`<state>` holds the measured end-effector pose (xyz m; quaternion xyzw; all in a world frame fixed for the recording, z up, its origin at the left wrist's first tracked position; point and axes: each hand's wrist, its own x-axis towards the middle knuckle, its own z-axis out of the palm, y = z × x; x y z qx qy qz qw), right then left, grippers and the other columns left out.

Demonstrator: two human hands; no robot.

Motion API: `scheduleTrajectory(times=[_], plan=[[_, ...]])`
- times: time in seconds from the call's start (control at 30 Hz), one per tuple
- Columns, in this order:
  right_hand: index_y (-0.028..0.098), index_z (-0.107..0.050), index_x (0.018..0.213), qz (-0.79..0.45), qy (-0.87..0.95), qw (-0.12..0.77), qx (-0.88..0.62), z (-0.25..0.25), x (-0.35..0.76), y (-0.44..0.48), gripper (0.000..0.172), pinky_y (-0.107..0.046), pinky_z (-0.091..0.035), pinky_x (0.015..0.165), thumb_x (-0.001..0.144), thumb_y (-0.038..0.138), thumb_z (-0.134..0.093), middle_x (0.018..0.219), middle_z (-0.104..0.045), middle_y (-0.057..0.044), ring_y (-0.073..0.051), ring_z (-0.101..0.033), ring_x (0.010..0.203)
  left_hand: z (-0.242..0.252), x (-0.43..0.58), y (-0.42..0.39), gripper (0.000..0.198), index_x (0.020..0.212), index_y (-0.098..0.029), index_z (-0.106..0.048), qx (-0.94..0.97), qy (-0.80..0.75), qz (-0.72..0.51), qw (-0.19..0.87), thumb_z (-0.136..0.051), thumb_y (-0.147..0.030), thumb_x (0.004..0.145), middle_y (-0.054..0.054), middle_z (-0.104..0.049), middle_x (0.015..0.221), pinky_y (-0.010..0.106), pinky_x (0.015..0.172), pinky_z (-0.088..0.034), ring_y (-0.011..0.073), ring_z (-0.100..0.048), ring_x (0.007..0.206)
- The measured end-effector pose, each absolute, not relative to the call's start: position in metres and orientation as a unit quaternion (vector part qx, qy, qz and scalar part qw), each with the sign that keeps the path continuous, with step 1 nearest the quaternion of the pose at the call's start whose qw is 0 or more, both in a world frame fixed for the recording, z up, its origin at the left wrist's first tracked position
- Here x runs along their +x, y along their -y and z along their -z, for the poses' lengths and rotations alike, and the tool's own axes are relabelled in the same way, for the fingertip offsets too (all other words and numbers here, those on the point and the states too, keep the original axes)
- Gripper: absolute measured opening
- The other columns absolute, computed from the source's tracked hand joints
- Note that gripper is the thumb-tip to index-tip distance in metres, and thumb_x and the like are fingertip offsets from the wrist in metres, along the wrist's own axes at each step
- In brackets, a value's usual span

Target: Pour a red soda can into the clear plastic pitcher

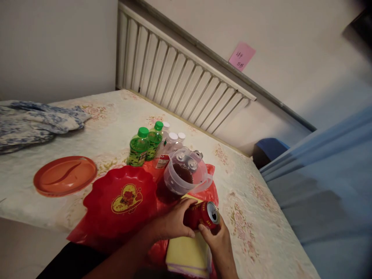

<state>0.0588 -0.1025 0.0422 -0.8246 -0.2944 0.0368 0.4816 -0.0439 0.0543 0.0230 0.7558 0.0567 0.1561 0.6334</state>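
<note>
A red drink can (203, 217) lies tilted on its side between both hands, its opened top facing right. My left hand (171, 224) wraps its body and my right hand (216, 238) grips it from below near the top. Just beyond the can stands a clear plastic jug (186, 177) with dark liquid in the bottom. Under my hands lies a folded yellow cloth (187, 254) on a red plastic sheet (87, 232).
A red scalloped dish (120, 199) with a heart picture sits left of the jug, an orange plate (64, 176) further left. Two green bottles (138, 146) and several white-capped bottles (171, 141) stand behind. Blue patterned cloth (31, 124) lies far left; a radiator (180, 77) lines the wall.
</note>
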Motion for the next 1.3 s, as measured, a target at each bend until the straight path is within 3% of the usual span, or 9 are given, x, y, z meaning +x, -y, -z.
scheduleTrajectory(times=[0.37,0.57,0.93,1.07,1.17,1.3], plan=[[0.017,-0.07,0.104,-0.054,0.262,0.495,-0.827,-0.041,0.057,0.102,0.05,-0.037,-0.058,0.078,0.06,0.041,-0.076,0.094,-0.077,-0.01,-0.029,-0.071,0.085,-0.015,-0.042,-0.049,0.076,0.125,-0.023,-0.05,0.774,-0.055,-0.182,0.604,-0.079,-0.016,0.055,0.005,-0.055,0.127,0.039,0.105,-0.04,0.0246,-0.05,0.119],[0.017,-0.069,0.106,-0.068,0.28,0.493,-0.821,-0.047,0.056,0.102,0.051,-0.036,-0.058,0.079,0.06,0.038,-0.076,0.097,-0.076,-0.009,-0.029,-0.071,0.089,-0.019,-0.042,-0.046,0.061,0.117,-0.024,-0.053,0.792,-0.053,-0.22,0.567,-0.073,-0.016,0.06,0.004,-0.058,0.118,0.038,0.1,-0.043,0.0234,-0.054,0.111],[0.017,-0.065,0.113,-0.078,0.313,0.495,-0.807,-0.055,0.06,0.119,0.059,-0.038,-0.055,0.091,0.057,0.032,-0.076,0.109,-0.073,-0.01,-0.029,-0.068,0.101,-0.023,-0.039,-0.031,0.065,0.121,-0.024,-0.051,0.782,-0.02,-0.202,0.59,-0.07,-0.013,0.06,0.004,-0.058,0.121,0.037,0.102,-0.043,0.0225,-0.054,0.113],[0.015,-0.066,0.111,-0.056,0.301,0.496,-0.813,-0.058,0.065,0.13,0.058,-0.039,-0.054,0.091,0.055,0.029,-0.073,0.107,-0.074,-0.011,-0.03,-0.069,0.1,-0.007,-0.034,-0.02,0.069,0.127,-0.024,-0.048,0.79,-0.036,-0.196,0.58,-0.07,-0.016,0.062,0.008,-0.05,0.135,0.044,0.11,-0.037,0.0272,-0.046,0.126],[0.014,-0.067,0.109,-0.068,0.283,0.504,-0.813,-0.059,0.073,0.14,0.057,-0.04,-0.054,0.092,0.053,0.027,-0.073,0.105,-0.075,-0.012,-0.031,-0.069,0.099,0.004,-0.032,-0.014,0.055,0.124,-0.023,-0.051,0.792,-0.108,-0.217,0.56,-0.063,-0.018,0.07,0.01,-0.048,0.137,0.046,0.107,-0.04,0.0278,-0.044,0.128],[0.015,-0.069,0.108,-0.045,0.249,0.53,-0.81,-0.055,0.086,0.156,0.057,-0.038,-0.055,0.091,0.052,0.025,-0.072,0.107,-0.075,-0.012,-0.031,-0.069,0.103,0.004,-0.026,-0.003,0.024,0.103,-0.022,-0.058,0.811,-0.177,-0.256,0.496,-0.054,-0.019,0.08,0.008,-0.061,0.11,0.038,0.086,-0.053,0.0219,-0.06,0.098]])
